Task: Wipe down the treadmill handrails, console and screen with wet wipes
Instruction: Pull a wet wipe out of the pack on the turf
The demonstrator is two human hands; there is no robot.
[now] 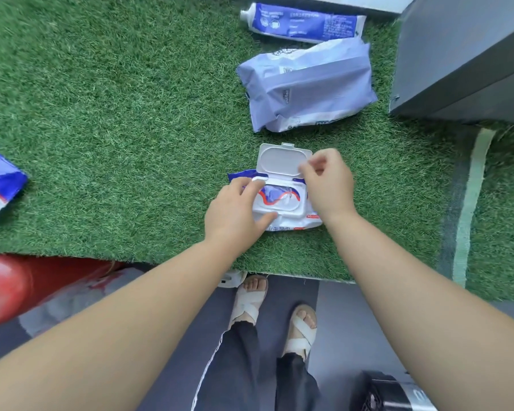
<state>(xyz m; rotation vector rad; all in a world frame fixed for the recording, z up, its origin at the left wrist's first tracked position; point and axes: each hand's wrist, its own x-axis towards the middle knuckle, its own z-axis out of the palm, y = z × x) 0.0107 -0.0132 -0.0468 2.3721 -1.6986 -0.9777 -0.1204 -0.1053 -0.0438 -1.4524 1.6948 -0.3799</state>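
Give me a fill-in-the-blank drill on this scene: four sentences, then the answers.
1. The pack under the hands has its lid flipped ___.
2. The left hand grips the ___.
3. Beyond it lie a lavender pack and, farther, a blue-and-white ___.
4. Both feet wear white ___.

Answers: open; pack; tube; sandals.

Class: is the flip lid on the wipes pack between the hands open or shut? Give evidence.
Open. The lid is swung back from the wipes pack, baring the oval opening; the left hand holds the pack.
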